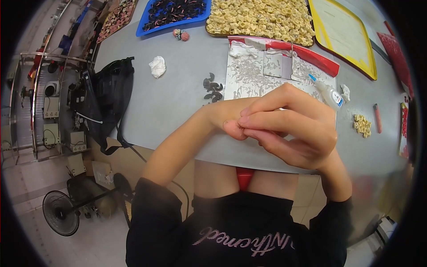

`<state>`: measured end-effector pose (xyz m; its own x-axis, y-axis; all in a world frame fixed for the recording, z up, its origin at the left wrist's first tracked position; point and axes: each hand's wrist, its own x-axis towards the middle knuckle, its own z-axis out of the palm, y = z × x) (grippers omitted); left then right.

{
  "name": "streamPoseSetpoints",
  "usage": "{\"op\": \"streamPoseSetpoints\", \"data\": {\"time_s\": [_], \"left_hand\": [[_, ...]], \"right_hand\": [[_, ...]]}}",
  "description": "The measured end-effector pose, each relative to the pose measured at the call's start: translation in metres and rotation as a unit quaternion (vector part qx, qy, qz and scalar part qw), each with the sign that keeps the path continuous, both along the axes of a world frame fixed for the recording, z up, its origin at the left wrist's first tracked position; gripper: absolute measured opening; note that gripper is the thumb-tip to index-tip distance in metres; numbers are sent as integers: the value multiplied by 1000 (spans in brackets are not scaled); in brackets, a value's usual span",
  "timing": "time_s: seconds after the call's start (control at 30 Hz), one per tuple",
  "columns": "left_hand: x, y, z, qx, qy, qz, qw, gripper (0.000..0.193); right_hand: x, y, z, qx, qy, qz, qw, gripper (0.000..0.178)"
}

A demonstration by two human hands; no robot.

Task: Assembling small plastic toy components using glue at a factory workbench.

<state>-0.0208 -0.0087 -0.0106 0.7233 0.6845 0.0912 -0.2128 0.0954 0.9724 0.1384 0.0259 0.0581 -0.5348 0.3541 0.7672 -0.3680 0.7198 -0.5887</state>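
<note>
Head view: a small, barely visible piece (240,127) sits between the right hand's (296,124) pinched fingertips; the left hand's (235,108) grip I cannot tell.

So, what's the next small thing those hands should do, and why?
Probably hold the pinch steady before reaching for anything. The right hand is pinched in front of the mostly hidden left hand, and what lies between the fingertips is hard to make out. The dark curved pieces and blue-tipped bottle lie loose beyond, so they can likely wait.

Workshop: blue parts tray (142,30), squeeze bottle (330,95)
</note>
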Motion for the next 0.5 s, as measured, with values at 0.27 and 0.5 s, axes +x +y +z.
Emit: {"op": "streamPoseSetpoints", "data": {"time_s": [0.27, 0.5], "left_hand": [[1, -2, -12, -68, -67, 64, 993, 55], [5, -7, -15, -160, -124, 100, 974, 70]], "right_hand": [[1, 2, 4, 10, -5, -17, 1000, 30], [7, 7, 6, 57, -37, -58, 996, 31]]}}
